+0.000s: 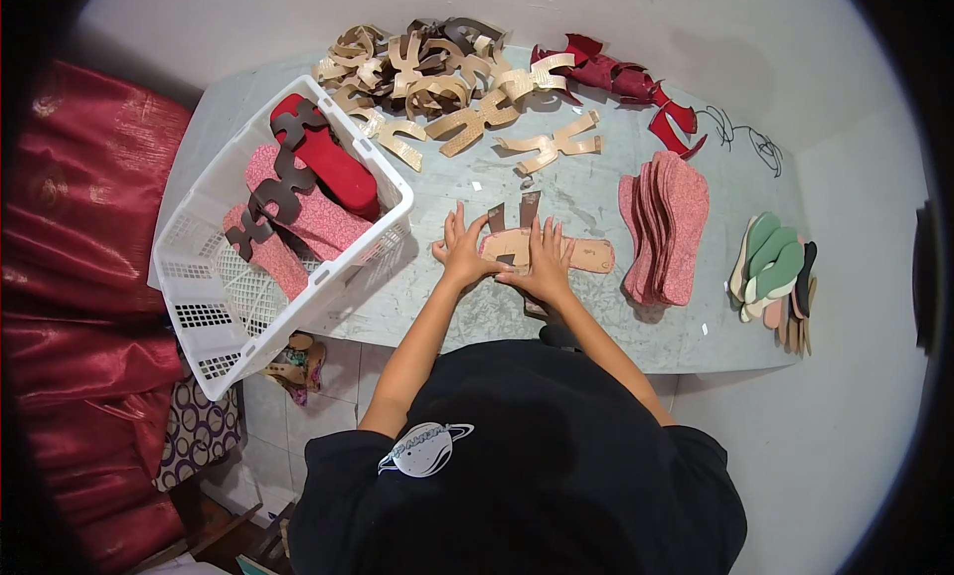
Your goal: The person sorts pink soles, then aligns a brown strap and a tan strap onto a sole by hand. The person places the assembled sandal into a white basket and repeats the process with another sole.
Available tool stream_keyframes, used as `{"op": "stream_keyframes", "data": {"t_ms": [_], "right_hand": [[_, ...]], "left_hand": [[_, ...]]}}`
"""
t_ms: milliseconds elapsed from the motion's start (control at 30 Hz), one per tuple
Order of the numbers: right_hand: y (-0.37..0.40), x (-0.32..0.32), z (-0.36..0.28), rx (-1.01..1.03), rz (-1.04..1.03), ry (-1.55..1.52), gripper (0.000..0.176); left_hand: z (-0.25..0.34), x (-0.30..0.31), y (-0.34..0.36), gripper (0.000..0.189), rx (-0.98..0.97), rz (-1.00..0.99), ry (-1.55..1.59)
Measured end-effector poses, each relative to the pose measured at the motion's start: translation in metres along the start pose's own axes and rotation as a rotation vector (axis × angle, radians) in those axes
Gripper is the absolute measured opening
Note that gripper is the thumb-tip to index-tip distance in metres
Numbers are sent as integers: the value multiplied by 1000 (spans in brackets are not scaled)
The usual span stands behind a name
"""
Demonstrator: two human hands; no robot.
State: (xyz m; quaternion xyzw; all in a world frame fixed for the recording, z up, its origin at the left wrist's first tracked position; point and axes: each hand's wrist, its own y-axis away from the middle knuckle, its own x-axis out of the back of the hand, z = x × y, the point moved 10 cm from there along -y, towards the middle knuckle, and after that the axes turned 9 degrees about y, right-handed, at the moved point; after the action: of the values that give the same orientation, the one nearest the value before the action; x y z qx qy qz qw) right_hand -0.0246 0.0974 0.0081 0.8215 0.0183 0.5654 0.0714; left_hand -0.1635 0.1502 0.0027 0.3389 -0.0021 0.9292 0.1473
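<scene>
A sandal sole [592,256] lies on the table in front of me, its tan side up with a pinkish edge. Dark brown strap ends [530,208] stick out beyond its far edge, and another brown piece shows on the near side. My left hand [463,251] is at the sole's left end, fingers spread and thumb reaching over it. Across the middle of the sole lies my right hand [542,265], fingers stretched out flat. Both thumbs come close together near a small dark strap end on the sole. What is under the palms is hidden.
At left, a white plastic basket [383,239] holds red and pink sandals with brown straps. Gold and brown cut straps [477,118] are heaped at the back, beside red ones [616,78]. Pink soles [681,232] stand stacked at right, with green and black soles [777,262] beyond.
</scene>
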Motion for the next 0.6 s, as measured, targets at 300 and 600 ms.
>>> {"op": "stream_keyframes", "data": {"t_ms": [300, 600], "right_hand": [[0, -2, 2, 4, 28, -10, 127], [2, 1, 0, 12, 39, -2, 124]], "left_hand": [[6, 1, 4, 76, -83, 22, 54], [12, -7, 4, 71, -196, -102, 266]]}}
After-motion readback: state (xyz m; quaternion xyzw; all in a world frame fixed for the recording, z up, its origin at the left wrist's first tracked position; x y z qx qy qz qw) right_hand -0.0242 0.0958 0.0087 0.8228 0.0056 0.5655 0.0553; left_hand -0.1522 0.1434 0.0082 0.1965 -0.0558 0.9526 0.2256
